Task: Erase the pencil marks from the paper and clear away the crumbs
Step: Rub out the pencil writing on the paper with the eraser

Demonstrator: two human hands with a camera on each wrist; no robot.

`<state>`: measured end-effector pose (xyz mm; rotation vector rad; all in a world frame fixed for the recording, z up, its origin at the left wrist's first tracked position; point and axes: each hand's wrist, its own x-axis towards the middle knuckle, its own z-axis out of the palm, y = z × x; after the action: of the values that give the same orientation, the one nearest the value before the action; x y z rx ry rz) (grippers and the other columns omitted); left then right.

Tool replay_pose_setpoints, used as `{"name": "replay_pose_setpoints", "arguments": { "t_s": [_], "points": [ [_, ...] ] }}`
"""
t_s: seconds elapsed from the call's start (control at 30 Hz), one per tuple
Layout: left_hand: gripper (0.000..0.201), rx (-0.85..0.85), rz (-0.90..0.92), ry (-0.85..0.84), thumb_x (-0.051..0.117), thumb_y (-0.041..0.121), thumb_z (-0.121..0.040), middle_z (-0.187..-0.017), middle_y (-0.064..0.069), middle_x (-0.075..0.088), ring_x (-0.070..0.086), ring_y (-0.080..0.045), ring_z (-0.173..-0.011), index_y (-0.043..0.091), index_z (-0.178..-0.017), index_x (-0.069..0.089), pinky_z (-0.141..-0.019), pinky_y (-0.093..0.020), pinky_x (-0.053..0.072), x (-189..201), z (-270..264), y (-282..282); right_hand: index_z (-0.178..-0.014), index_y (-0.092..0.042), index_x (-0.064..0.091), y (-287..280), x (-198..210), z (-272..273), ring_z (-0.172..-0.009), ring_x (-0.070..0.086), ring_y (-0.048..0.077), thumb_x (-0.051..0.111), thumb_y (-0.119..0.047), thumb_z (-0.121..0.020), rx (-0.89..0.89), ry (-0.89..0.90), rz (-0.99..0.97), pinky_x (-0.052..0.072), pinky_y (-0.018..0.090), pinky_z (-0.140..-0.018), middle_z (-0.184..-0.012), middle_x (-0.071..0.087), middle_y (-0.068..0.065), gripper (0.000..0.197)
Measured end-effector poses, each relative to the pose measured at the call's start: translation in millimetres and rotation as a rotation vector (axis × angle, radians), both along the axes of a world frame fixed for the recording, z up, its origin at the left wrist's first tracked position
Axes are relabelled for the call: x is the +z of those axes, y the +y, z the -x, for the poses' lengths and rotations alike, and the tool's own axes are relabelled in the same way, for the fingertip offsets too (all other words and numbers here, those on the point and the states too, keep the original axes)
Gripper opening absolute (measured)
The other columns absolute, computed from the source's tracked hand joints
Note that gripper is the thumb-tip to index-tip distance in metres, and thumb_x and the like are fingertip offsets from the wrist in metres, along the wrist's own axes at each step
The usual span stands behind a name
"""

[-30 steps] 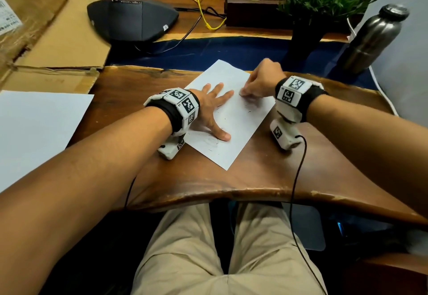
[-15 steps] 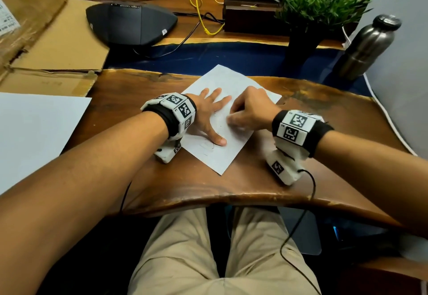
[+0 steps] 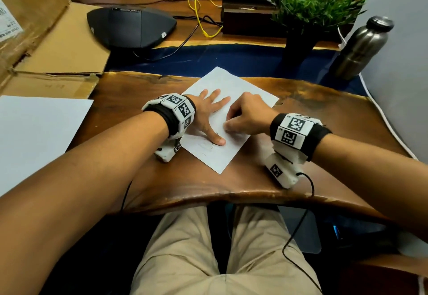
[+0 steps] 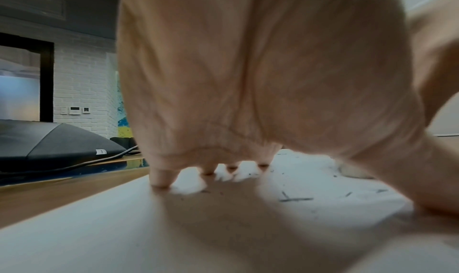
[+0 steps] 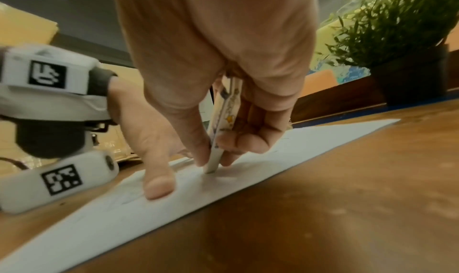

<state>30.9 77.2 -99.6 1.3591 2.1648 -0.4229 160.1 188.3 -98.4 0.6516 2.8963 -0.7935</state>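
A white sheet of paper (image 3: 222,155) lies angled on the wooden desk, with faint pencil marks (image 3: 209,146) near my left thumb. My left hand (image 3: 209,113) lies flat on the sheet, fingers spread and pressing it down. My right hand (image 3: 245,116) pinches a white eraser (image 5: 218,143) in a printed sleeve, its tip pressed onto the paper (image 5: 310,145) just right of my left thumb (image 5: 159,187). Dark eraser crumbs (image 4: 295,198) lie scattered on the sheet (image 4: 124,228) beyond my left hand's fingertips (image 4: 161,181).
A steel bottle (image 3: 361,49) and a potted plant (image 3: 312,16) stand at the back right. A black speakerphone (image 3: 129,27) with cables sits at the back, cardboard (image 3: 51,46) at the left, and another white sheet (image 3: 34,137) by the left edge.
My right hand slid with the eraser from the far part of the sheet down toward me, close to my left thumb. The left hand stayed flat on the paper.
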Motion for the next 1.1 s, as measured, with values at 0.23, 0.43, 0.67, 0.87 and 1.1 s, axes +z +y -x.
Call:
{"name": "replay_pose_setpoints", "arguments": {
  "t_s": [0.23, 0.43, 0.67, 0.87, 1.1],
  "points": [
    [0.119, 0.034, -0.128, 0.013, 0.055, 0.088, -0.064, -0.164, 0.001, -0.021, -0.016, -0.026, -0.152, 0.046, -0.153, -0.011, -0.119, -0.062, 0.000, -0.4, -4.9, -9.7, -0.085, -0.010, 0.081, 31.7, 6.6, 10.5, -0.079, 0.059, 0.009, 0.084, -0.027, -0.079, -0.135, 0.013, -0.005, 0.045, 0.018, -0.058, -0.084, 0.076, 0.004, 0.019],
    [0.119, 0.004, -0.083, -0.015, 0.063, 0.081, -0.068, -0.163, 0.003, -0.025, -0.019, -0.024, -0.151, 0.047, -0.152, -0.014, -0.120, -0.057, 0.000, -0.6, -5.2, -26.0, -0.085, -0.009, 0.080, 28.9, 12.8, 18.5, -0.075, 0.062, 0.012, 0.084, -0.023, -0.080, -0.151, -0.004, -0.033, 0.045, 0.019, -0.053, -0.082, 0.073, 0.003, 0.015],
    [0.135, 0.018, -0.030, 0.006, 0.058, 0.091, -0.049, -0.160, 0.003, -0.033, -0.025, -0.026, -0.149, 0.047, -0.149, -0.023, -0.117, -0.065, -0.001, -2.0, -9.8, -24.1, -0.083, -0.011, 0.081, 1.7, 2.1, 3.2, -0.076, 0.067, 0.015, 0.082, -0.019, -0.076, -0.057, 0.060, -0.028, 0.056, 0.028, -0.062, -0.081, 0.075, 0.004, 0.011],
    [0.139, 0.007, -0.003, 0.014, 0.052, 0.094, -0.042, -0.159, 0.003, -0.035, -0.025, -0.027, -0.149, 0.048, -0.147, -0.026, -0.116, -0.067, 0.000, -1.3, -9.5, -23.3, -0.086, -0.018, 0.082, 9.0, 12.0, 1.6, -0.079, 0.064, 0.006, 0.087, -0.033, -0.074, 0.048, -0.065, 0.051, 0.045, 0.017, -0.060, -0.082, 0.076, -0.002, 0.019],
    [0.138, 0.016, -0.013, 0.006, 0.052, 0.093, -0.044, -0.159, 0.004, -0.035, -0.026, -0.027, -0.148, 0.047, -0.147, -0.027, -0.116, -0.067, -0.001, -3.3, -8.6, -24.0, -0.082, -0.020, 0.081, -10.7, 8.1, -12.5, -0.070, 0.063, 0.005, 0.085, -0.028, -0.076, 0.166, -0.083, 0.017, 0.047, 0.018, -0.059, -0.074, 0.072, -0.008, 0.010]
  ]
}}
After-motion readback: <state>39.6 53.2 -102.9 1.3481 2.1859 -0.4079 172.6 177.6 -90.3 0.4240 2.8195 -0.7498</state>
